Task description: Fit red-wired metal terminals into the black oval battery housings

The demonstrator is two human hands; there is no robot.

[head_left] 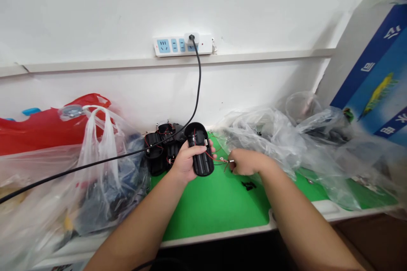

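My left hand (188, 160) is closed around a black plastic housing (202, 161), long and rounded at the ends, with its hollow inner side facing up. Red wires and a small white connector (206, 142) show inside it. To the right, my right hand (244, 161) pinches thin red and dark wires (224, 161) with small white-tipped ends. These wires stretch between the housing and my right fingers. Beside my left hand, several similar black housings (154, 152) with wires lie in a group. Small black parts (248, 186) rest on the green mat below my right hand.
A black power cable (104, 160) runs from the white power strip (171, 46) on the wall across the left side, passing over the housings. Filled clear plastic bags (117, 178) stand left; more plastic bags (267, 131) lie right. A blue-printed box (375, 67) stands far right. The green mat (210, 211) covers the table.
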